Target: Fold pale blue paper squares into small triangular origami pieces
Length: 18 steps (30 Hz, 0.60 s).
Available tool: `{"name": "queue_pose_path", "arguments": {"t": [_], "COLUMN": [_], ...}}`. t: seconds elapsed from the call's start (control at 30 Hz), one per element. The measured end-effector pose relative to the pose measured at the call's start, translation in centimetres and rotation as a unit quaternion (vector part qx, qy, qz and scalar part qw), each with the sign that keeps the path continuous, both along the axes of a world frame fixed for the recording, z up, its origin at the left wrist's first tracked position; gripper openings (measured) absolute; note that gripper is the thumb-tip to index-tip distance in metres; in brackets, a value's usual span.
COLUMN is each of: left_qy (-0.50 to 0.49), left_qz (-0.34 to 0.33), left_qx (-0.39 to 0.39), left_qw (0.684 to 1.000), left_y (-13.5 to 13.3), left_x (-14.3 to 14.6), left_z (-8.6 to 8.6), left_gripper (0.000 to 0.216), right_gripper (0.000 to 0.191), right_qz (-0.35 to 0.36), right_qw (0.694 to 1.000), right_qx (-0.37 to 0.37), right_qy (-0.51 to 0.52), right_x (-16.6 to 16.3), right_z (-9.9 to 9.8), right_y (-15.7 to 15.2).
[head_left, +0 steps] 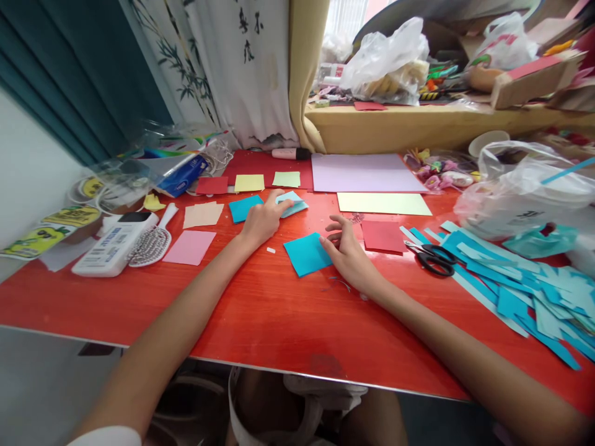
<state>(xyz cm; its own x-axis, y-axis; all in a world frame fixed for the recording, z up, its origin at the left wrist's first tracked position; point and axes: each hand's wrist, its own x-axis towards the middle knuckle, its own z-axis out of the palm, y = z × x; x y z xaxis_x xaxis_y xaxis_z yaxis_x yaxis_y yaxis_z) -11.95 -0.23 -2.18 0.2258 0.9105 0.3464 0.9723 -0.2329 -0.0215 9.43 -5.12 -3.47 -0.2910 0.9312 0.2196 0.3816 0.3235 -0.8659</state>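
My left hand (pixel 261 222) is at a light blue paper square (pixel 297 207), thumb and fingers closed at its left side. Just left of that hand lies a darker blue square (pixel 242 209). My right hand (pixel 348 253) rests by a bright blue square (pixel 304 255), its thumb at the right corner and its other fingers bent and apart. A red square (pixel 383 236) lies right of this hand. Black-handled scissors (pixel 434 259) lie farther right, beside a heap of blue paper strips (pixel 525 279).
Pink (pixel 189 248), beige (pixel 203 215), yellow (pixel 250 183) and pale green (pixel 286 179) squares lie leftward and behind. A lilac sheet (pixel 367 173) lies at the back. A hairbrush (pixel 151 241) and white box (pixel 111 251) stand left; a plastic bag (pixel 520 192) sits right.
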Motion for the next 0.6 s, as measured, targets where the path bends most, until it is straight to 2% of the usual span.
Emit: {"name": "queue_pose_path", "arguments": {"t": [0.47, 0.6], "left_qy": [-0.069, -0.057], "left_qz": [0.005, -0.002], "left_qx": [0.009, 0.019], "left_qw": [0.998, 0.998], "left_y": [0.53, 0.34], "left_x": [-0.30, -0.35], "left_z": [-0.36, -0.40], "left_gripper": [0.038, 0.047], "right_gripper": [0.042, 0.043], "right_qz": [0.010, 0.013], "right_qw": [1.000, 0.999], "right_qx": [0.016, 0.018], "right_qy": [-0.024, -0.028], "right_x": [-0.06, 0.01], "right_z": [-0.37, -0.40], "right_y": [0.19, 0.17]}}
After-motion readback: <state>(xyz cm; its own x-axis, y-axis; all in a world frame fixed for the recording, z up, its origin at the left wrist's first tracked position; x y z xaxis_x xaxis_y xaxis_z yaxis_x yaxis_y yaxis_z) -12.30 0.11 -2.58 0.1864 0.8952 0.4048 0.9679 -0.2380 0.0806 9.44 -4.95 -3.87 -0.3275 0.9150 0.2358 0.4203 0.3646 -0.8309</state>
